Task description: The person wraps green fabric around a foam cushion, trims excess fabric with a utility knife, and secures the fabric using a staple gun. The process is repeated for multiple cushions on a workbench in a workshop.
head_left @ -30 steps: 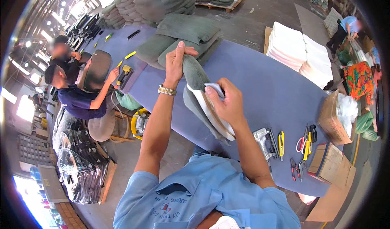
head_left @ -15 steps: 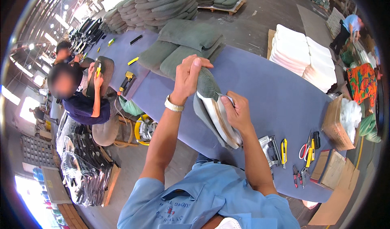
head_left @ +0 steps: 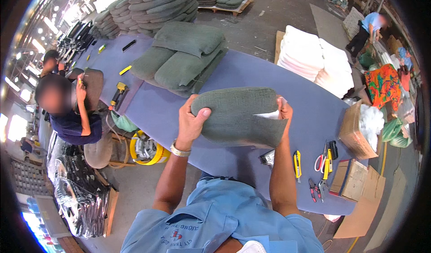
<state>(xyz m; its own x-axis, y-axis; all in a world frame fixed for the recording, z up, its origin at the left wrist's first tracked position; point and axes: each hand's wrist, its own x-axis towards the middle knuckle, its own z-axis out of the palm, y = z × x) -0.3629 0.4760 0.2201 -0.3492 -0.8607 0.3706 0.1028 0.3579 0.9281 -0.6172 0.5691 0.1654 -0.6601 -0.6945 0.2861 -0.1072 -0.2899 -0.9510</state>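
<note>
Free tabletop (head_left: 318, 114) between held cushion (head_left: 233, 118) and carton (head_left: 357, 134)

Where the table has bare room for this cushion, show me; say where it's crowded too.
The widest bare patch of table lies between the green pile and the box, beyond the held cushion. A smaller one lies between the nail gun and the left hand. The right end is crowded: yellow knife, scissors, pliers.

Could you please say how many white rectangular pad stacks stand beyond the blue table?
2: the left white stack and right white stack, side by side beyond the table; others may be hidden.
</note>
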